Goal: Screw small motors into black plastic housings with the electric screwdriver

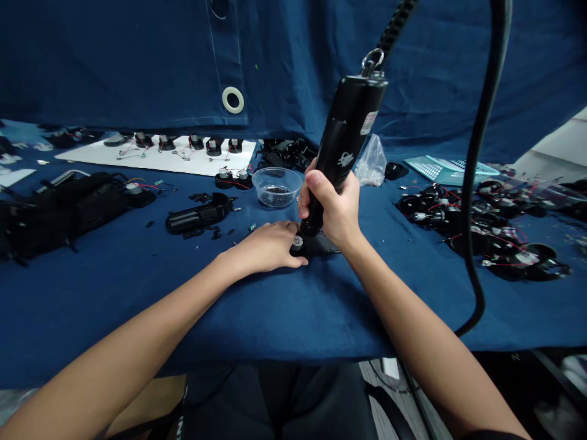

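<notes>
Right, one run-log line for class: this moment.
left hand: touching black motor part; right hand: gripping black electric screwdriver, lower end at part; clear plastic bowl: small dark pieces inside

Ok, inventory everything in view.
Cylindrical handheld tool: 1, black, centre
Part with silver disc: 1, black, at tool tip
Round plastic bowl: 1, clear, left of tool
Plastic bag: 1, clear, behind tool
Flat board: 1, white, back left
Round wired units: 5+, black, on board
Perforated plastic tray: 1, teal, back right
Wired parts: uncounted, black, right
Curved plastic housing: 1, black, left of bowl
Jumbled parts: uncounted, black, far left
Thick cable: 1, black, right
Cloth: uncounted, blue, underneath and behind
Left hand: 1, bare, at part
Right hand: 1, bare, gripping tool
</notes>
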### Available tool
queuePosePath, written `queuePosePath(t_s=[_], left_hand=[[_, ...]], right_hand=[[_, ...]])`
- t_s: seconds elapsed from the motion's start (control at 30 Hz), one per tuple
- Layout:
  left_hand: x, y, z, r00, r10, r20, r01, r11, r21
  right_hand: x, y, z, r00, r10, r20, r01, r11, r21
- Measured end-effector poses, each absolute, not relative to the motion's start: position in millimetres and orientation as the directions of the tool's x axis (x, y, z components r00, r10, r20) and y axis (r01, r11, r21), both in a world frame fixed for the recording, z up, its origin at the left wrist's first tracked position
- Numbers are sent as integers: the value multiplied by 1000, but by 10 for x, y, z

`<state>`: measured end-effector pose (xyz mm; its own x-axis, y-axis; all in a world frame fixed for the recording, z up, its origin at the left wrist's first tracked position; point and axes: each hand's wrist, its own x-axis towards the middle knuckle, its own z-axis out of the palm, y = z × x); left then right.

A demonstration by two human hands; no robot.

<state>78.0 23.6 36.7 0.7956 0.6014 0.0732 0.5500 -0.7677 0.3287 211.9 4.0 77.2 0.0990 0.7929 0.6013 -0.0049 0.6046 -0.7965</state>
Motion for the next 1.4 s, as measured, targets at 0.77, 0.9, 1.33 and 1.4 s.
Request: queuePosePath(t_s=[0.77, 0.9, 1.33, 1.4], left_hand=[[780, 224, 368, 785, 616, 67, 565, -756, 330], [780, 235, 351, 792, 606, 72, 554, -764, 331], [770, 270, 306, 791, 605, 95, 541, -763, 354], [770, 275, 302, 792, 603, 95, 539, -763, 357]], right_hand=[[2120, 45, 770, 83, 785, 613, 22, 614, -789], [2134, 85, 740, 70, 773, 631, 30, 630, -776], [2149, 106, 714, 61, 766, 640, 43, 638, -769], [2151, 107, 711, 64, 770, 635, 45, 634, -772]])
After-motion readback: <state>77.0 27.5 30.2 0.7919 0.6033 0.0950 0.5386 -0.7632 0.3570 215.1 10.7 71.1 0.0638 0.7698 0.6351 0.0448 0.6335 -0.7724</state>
